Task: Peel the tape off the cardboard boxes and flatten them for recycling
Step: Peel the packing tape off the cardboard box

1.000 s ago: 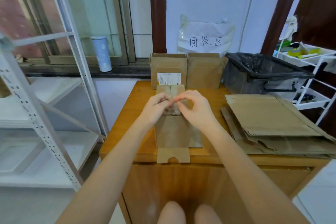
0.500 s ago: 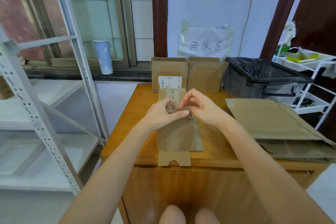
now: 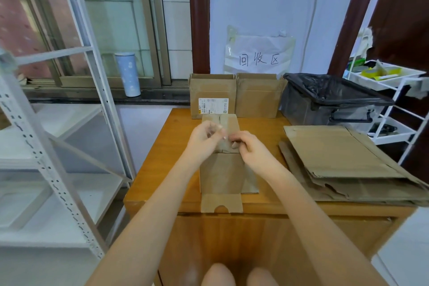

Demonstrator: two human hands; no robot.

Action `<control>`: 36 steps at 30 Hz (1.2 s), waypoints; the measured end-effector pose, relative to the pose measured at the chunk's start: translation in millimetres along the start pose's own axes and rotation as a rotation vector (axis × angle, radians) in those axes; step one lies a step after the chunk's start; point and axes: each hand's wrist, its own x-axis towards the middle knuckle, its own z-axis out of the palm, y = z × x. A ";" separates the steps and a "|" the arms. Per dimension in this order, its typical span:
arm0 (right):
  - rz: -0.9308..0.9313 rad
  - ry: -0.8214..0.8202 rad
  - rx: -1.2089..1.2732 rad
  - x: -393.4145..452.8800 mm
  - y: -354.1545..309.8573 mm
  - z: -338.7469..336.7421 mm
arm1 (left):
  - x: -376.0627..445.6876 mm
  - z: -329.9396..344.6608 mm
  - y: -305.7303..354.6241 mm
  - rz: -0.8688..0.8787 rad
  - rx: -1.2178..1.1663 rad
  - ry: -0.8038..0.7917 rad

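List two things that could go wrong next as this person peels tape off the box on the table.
The tape pinched in the left hand looks thin and may tear, leaving bits on the box. The box's front flap overhangs the table edge, so a hard pull might drag it off.

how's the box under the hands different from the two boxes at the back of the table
The box under the hands lies on its side with an end flap hanging over the table edge; the two back boxes stand upright with open tops. It is being handled; they stand untouched. One back box carries a white shipping label; it shows none. All are brown cardboard.
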 end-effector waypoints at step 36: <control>0.027 -0.107 -0.016 50.3 -26.5 -15.1 | 38.8 -38.4 35.9 -0.123 0.019 -0.263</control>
